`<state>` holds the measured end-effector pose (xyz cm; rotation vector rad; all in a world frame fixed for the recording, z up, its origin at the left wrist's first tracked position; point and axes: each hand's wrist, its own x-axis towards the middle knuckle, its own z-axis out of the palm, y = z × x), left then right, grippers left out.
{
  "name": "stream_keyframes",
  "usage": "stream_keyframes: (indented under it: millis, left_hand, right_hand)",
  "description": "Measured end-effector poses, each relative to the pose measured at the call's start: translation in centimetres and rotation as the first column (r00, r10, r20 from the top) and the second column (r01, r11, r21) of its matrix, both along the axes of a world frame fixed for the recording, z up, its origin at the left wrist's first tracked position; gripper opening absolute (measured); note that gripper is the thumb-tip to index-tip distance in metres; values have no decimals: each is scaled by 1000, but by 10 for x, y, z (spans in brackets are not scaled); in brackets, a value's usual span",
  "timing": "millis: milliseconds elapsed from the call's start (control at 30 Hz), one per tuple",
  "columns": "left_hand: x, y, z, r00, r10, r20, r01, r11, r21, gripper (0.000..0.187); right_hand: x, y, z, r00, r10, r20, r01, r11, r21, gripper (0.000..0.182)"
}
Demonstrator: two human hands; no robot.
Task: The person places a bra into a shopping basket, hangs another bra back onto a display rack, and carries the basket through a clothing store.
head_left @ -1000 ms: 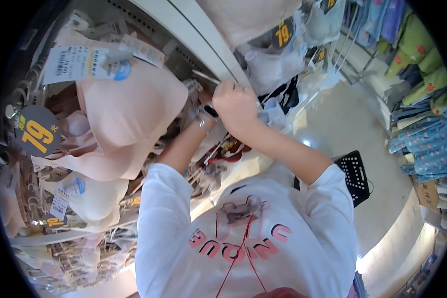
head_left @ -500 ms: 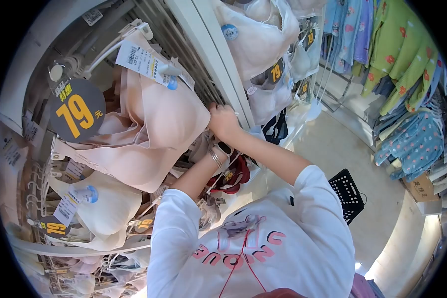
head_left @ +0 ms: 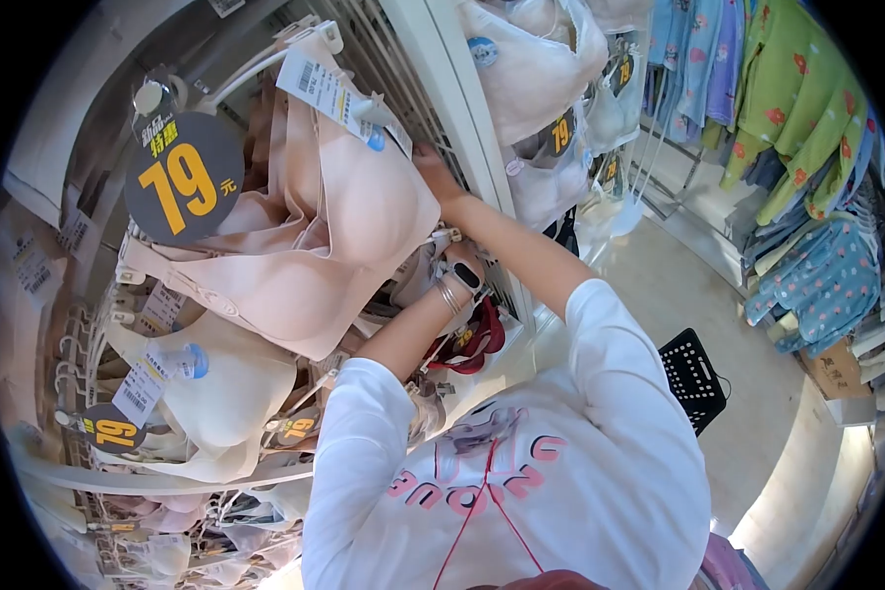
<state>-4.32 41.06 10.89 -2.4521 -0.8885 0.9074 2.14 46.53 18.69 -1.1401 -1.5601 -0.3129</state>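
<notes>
Both bare hands reach in behind a pale pink bra (head_left: 364,211) on the rack at the left. My right hand (head_left: 439,181) is beside its upper right edge, against the metal rack bars, with its fingers mostly hidden. Lower down, my left hand (head_left: 467,254), with a dark band and bracelets at the wrist, is next to a small clip (head_left: 446,235) at the edge of the cup. Its fingers are hidden too, so what either hand holds cannot be made out. A white price tag (head_left: 329,90) hangs on the pink bra.
A round grey 79 sign (head_left: 185,179) hangs at the left above a cream bra (head_left: 211,388). White bras (head_left: 531,74) hang beyond the white post (head_left: 452,108). A black perforated basket (head_left: 693,379) stands on the floor; green patterned clothes (head_left: 796,88) hang at the right.
The rack and bras have shifted right and up in view. My right hand has moved up relative to my left, and a clip now shows by my left hand.
</notes>
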Motion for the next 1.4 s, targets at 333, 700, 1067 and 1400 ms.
stream_keyframes:
  millis: [333,700,1067,1400]
  left_hand:
    - [24,14,-12,994,-5,107,7,1000,-22,40]
    - [28,37,-52,797,-316,514,266,949,171,38]
    - [1,-11,-68,691,-551,469,221,778,588,37]
    - [-39,-76,-13,815,-385,432,249,907,339,40]
  right_hand:
    - [-17,-5,33,264,195,-945,-609,793,-6,37]
    - [-2,28,-8,725,300,-620,-568,769,-293,39]
    - [1,38,-30,838,348,-420,-499,800,-334,41]
    - [-1,47,-32,887,326,-326,-434,828,-355,43]
